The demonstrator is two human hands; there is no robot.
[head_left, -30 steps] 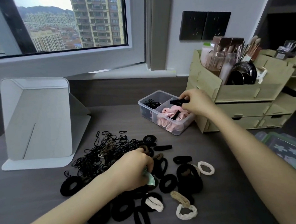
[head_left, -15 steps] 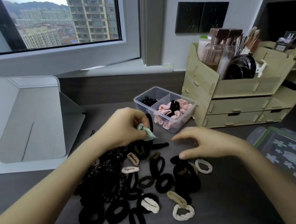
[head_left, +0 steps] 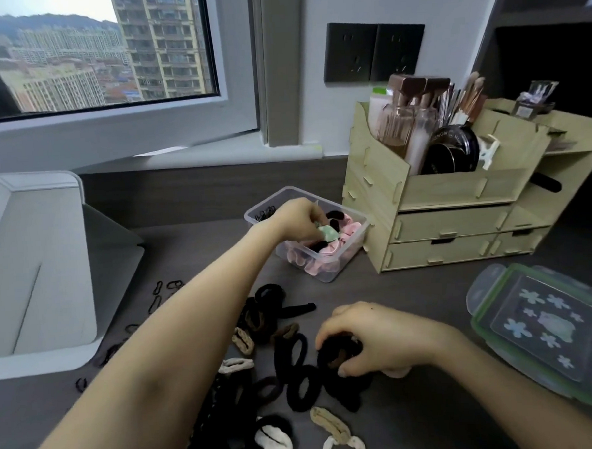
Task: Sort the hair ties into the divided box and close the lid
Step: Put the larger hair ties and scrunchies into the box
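Your left grip (head_left: 298,220) pinching a pale green item (head_left: 328,233) over the divided box (head_left: 324,275), mid-frame, your right grip (head_left: 379,336) curled round black hair ties (head_left: 335,354), lower centre

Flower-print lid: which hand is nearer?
Right. The right hand grips black hair ties near the lid; the left hand, farther off, holds a green tie over the divided box.

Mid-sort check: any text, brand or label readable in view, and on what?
"NOW": pale letters on the rim of the black compact in the wooden organizer; neighbouring letters too blurred.
Label on the small packet atop the organizer: too small to read.
Lid: flower pattern only, no words.
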